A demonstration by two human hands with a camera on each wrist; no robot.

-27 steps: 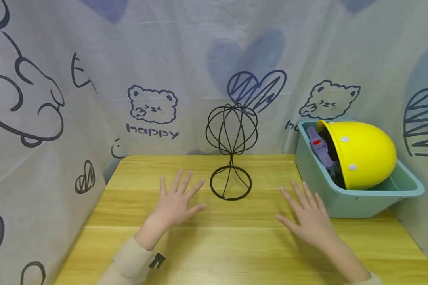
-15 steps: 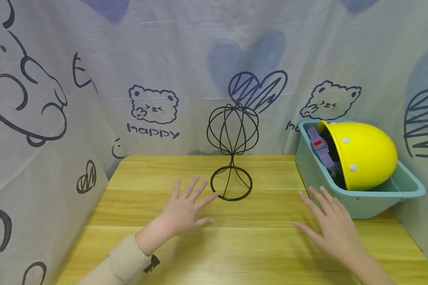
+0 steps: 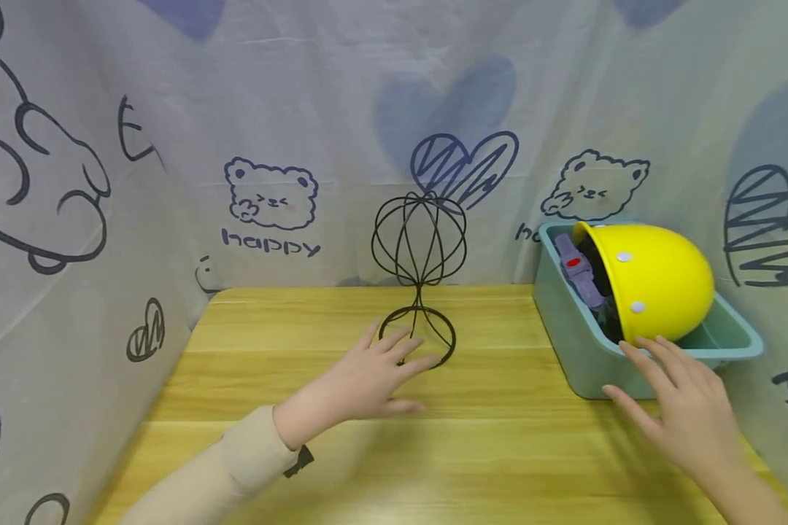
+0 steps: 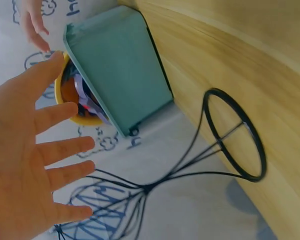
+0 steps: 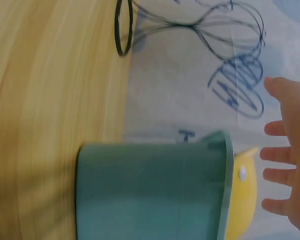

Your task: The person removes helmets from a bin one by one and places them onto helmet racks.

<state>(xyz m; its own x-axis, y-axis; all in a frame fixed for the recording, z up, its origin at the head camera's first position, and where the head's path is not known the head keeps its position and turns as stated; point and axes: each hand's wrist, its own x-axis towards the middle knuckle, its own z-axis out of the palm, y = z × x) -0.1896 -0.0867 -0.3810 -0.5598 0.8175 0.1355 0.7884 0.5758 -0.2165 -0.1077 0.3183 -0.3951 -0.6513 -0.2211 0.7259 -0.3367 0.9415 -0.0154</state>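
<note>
A yellow helmet (image 3: 659, 281) lies on its side in a teal plastic bin (image 3: 568, 357), its opening facing left. A purple strap with a red-centred buckle (image 3: 578, 270) shows at that opening. My right hand (image 3: 686, 408) is at the bin's front rim, fingertips just below the helmet in the head view, fingers spread and holding nothing. In front of a black wire stand (image 3: 419, 240) with a globe-shaped top, my left hand (image 3: 361, 375) hovers with fingers spread; it overlaps the stand's ring base in the head view. The left wrist view shows that palm (image 4: 20, 165) bare.
The wooden table (image 3: 269, 321) carries the stand at its back middle and the bin at its right. A white printed curtain (image 3: 354, 109) hangs close behind the table and along both sides.
My right hand has moved right and up to the bin's front rim. The left hand has shifted right, toward the stand's base. Stand, bin and helmet have stayed in place.
</note>
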